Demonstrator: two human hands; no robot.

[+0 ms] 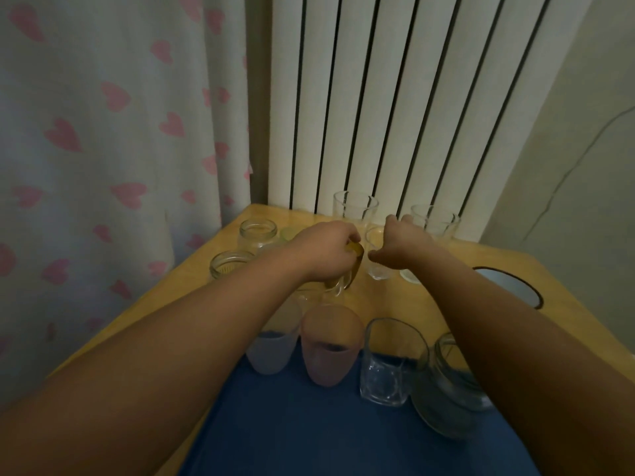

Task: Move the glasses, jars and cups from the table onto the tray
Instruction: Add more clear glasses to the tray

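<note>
Blue tray (pixel 309 441) holds four glasses; beyond, left hand (pixel 326 252) grips amber glass (pixel 347 273), right hand (pixel 402 249) pinches clear glass (pixel 378 269).

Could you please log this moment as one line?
left hand: grips amber glass | right hand: at small clear glass | tray: holds four

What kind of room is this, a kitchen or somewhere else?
Probably a room in a home rather than a kitchen proper: a heart-print curtain hangs beside a white radiator, and a small wooden table stands in the corner.
</note>
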